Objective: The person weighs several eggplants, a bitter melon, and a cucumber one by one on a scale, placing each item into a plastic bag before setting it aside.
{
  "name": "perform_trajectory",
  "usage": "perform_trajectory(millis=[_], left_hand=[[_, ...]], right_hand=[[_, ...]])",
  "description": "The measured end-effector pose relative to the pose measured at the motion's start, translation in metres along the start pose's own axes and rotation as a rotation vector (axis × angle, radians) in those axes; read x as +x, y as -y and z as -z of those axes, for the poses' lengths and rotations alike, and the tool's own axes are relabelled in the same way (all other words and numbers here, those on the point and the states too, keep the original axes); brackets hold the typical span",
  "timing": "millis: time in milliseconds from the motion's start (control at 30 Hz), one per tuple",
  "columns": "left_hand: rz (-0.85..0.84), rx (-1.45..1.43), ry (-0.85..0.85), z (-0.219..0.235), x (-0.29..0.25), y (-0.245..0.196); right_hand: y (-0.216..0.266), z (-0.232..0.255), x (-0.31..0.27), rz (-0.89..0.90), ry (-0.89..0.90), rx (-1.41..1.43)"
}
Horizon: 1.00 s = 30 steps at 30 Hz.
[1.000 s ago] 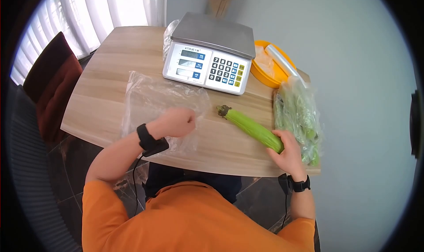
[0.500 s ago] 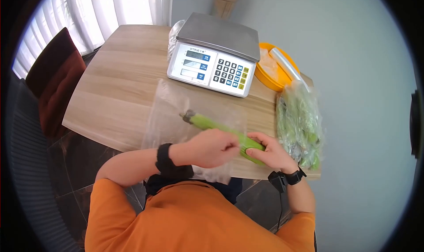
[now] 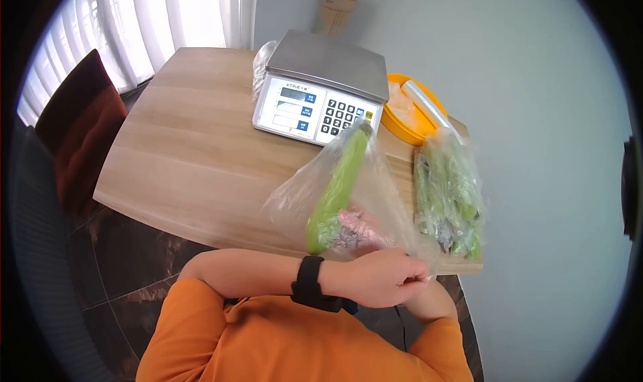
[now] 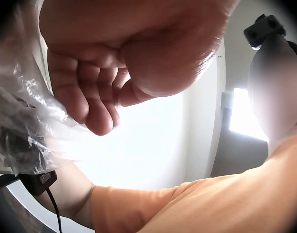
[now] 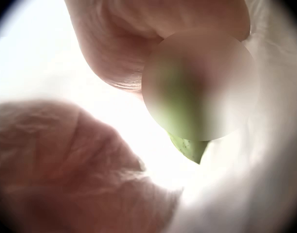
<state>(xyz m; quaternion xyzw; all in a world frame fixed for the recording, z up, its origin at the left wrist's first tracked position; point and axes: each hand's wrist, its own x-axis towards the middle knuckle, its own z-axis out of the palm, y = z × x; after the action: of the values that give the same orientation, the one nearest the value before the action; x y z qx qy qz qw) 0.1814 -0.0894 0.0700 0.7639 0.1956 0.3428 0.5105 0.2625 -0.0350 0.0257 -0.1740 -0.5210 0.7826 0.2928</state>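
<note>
In the head view a long green vegetable (image 3: pixel 341 180) stands tilted inside a clear plastic bag (image 3: pixel 388 174), its dark stem end pointing up toward the scale. My right hand (image 3: pixel 362 229) is inside the bag too, gripping the vegetable near its lower end and showing through the film. My left hand (image 3: pixel 385 278) crosses in front of the right wrist, its fingers curled on the bag's edge. The left wrist view shows those fingers (image 4: pixel 92 97) bent beside the crumpled bag (image 4: pixel 32 111). Only a blurred green tip (image 5: pixel 187 148) shows in the right wrist view.
A weighing scale (image 3: pixel 288 117) stands behind the bag on the wooden table (image 3: pixel 181 161). To its right is an orange basin (image 3: pixel 402 134) holding a plastic roll (image 3: pixel 429 104). Bagged green vegetables (image 3: pixel 449 194) lie at the right edge. A chair (image 3: pixel 80 134) stands at left.
The vegetable has swung from lying across the table to tilted upward, and the bag now surrounds it and my right hand. My left hand has moved right, past the vegetable to the right wrist.
</note>
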Motion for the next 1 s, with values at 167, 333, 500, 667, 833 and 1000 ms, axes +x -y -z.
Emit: perform_trajectory(millis=[167,333,500,667,833,1000], left_hand=[[-0.135,0.198,-0.416,0.023,-0.035,-0.001],[-0.182,0.469,-1.129,0.048,-0.063,0.048],[0.13,-0.497,-1.193,0.053,-0.054,0.04],[0.315,-0.667,-0.642,0.053,-0.067,0.055],[0.327,-0.482,-0.423,0.03,-0.08,0.071],[0.308,-0.453,-0.401,0.077,-0.111,0.069]], right_hand=[[-0.008,0.026,0.012,0.057,-0.181,-0.075],[0.008,0.031,0.026,0.148,-0.404,0.012],[0.03,0.007,0.038,0.275,-0.441,0.071],[0.021,0.006,0.05,0.413,-0.476,-0.123],[0.043,-0.012,0.045,0.221,-0.49,0.096],[0.033,0.006,0.033,0.312,-0.508,-0.039]])
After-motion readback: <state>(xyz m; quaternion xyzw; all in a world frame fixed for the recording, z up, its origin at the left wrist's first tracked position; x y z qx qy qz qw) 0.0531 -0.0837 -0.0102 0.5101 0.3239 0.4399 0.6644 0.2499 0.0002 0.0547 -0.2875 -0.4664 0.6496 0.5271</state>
